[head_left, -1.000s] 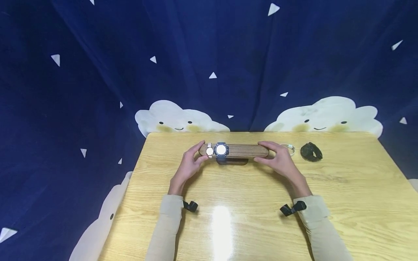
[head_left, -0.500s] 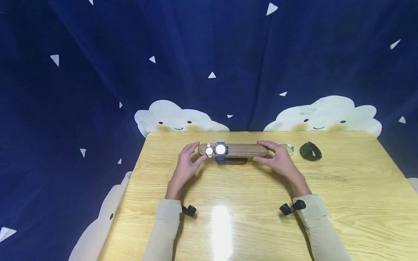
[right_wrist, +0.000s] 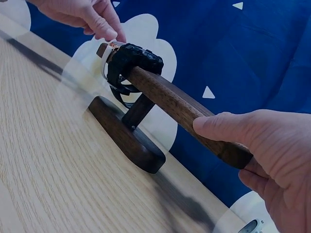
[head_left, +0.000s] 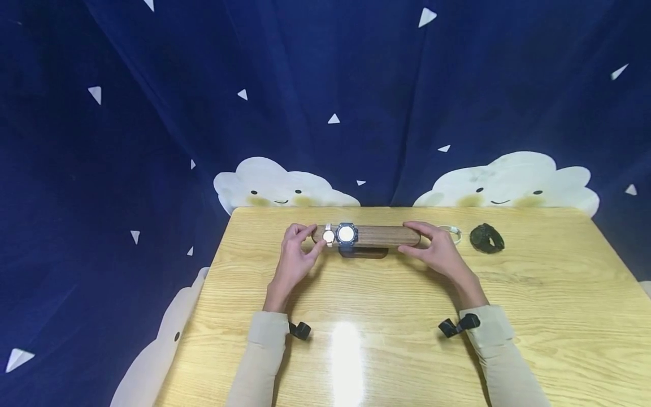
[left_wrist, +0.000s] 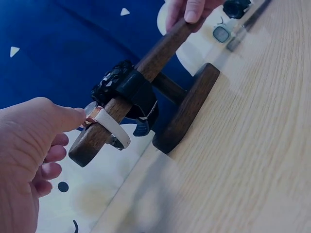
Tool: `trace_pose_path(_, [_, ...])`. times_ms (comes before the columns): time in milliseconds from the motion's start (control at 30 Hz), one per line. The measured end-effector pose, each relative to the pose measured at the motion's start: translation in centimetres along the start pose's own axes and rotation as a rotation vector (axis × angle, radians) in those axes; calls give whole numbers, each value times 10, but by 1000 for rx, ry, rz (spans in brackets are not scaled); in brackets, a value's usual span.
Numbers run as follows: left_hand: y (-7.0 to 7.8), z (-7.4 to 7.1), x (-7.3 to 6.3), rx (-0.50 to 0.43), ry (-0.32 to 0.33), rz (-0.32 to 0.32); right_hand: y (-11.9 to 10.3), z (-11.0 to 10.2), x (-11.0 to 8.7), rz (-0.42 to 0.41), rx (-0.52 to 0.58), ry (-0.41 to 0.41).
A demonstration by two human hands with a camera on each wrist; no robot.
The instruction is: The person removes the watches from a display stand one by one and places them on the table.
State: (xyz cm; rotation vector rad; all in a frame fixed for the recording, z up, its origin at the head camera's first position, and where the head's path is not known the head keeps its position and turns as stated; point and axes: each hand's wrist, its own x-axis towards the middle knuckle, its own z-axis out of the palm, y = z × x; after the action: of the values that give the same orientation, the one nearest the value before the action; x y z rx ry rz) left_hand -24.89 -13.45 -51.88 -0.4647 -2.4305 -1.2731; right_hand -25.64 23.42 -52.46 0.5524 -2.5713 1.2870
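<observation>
A dark wooden watch stand (head_left: pixel 381 236) has a long bar over a smaller base (left_wrist: pixel 187 114). Two watches circle the bar near its left end: a white-strapped watch (left_wrist: pixel 111 122) with a rose-gold case, and a bulky dark watch (right_wrist: pixel 133 63) beside it. My left hand (head_left: pixel 295 259) is at that end, thumb and forefinger pinching at the white-strapped watch's case, the other fingers curled away from the bar. My right hand (head_left: pixel 439 252) grips the bar's right end, thumb (right_wrist: pixel 214 127) on the near side and fingers behind, partly hidden.
Behind my right hand lies a white-banded watch (head_left: pixel 454 230) on the wooden table (head_left: pixel 407 339). A black watch (head_left: pixel 486 238) lies further right. A dark blue curtain (head_left: pixel 305 85) with clouds and triangles rises behind the table's back edge.
My left hand's fingers spread off the bar's left end half a second ago, and now the forefinger is back in against it. My right hand keeps its grip; the stand stays put.
</observation>
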Motion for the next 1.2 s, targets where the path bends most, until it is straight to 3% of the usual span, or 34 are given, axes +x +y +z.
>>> trace_pose_path(167, [1,3,-1,-16,-12,-10,1,-1,0,-6,7,-3])
trace_pose_path(533, [4,14,-3,120,-26,-39,-2,-3,-2,14,28,-25])
trace_pose_path(833, [7,21,-1,177,51,-8,0,-2,2,2,47,-34])
trace_pose_path(1200, [9,31,-6,180,142,-2,3,0,0,-11,55,-42])
